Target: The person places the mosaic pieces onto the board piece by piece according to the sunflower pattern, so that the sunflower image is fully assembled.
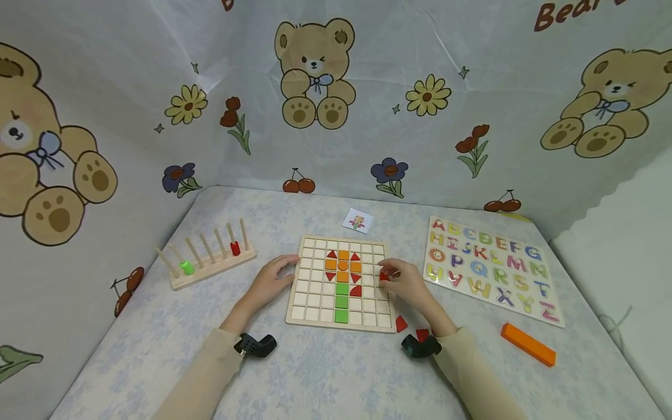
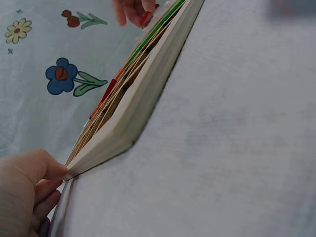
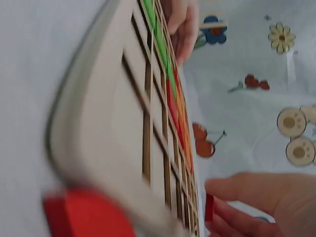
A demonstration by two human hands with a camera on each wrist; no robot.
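Note:
A square wooden grid board (image 1: 310, 314) lies in the middle of the table. On it, orange pieces (image 1: 343, 255), small red triangles, a red quarter-round piece (image 1: 356, 291) and a column of green squares (image 1: 342, 301) form a flower-like pattern. My left hand (image 1: 270, 283) rests against the board's left edge, thumb and fingers touching it. Over the board's right columns, my right hand (image 1: 409, 284) pinches a small red piece (image 3: 209, 207) between thumb and fingers; its full shape is hidden. Two more red pieces (image 1: 401, 324) lie by the board's lower right corner, near the right wrist.
A wooden peg stand (image 1: 212, 265) with green and red rings stands at the left. At the right lie an alphabet board (image 1: 493, 268) and an orange bar (image 1: 528, 345). Behind the grid board is a small picture card (image 1: 358, 221). A bear-print cloth (image 1: 315, 151) hangs behind.

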